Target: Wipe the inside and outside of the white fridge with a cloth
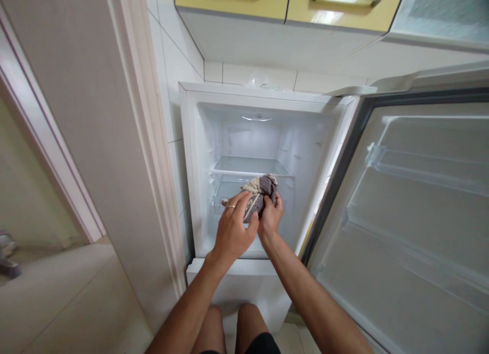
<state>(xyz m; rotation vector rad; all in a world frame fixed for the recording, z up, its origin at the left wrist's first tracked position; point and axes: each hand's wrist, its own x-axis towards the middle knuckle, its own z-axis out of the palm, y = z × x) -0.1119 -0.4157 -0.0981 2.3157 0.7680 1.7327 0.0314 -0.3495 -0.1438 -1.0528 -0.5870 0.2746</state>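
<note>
A crumpled grey and beige cloth (262, 188) is held in front of the open fridge (191, 140). My left hand (233, 226) grips its left side, with a ring on one finger. My right hand (272, 216) is closed on its right side from below. Both hands are at the height of the lower part of the fridge's upper compartment, just in front of a glass shelf (250, 166). The fridge interior is white and bare, with a lamp at the top.
The fridge door (412, 211) stands wide open at right, its door racks bare. Yellow wall cabinets (267, 2) hang above. A white wall and door frame (133, 140) stand at left, with a tiled floor below. My knees show at the bottom.
</note>
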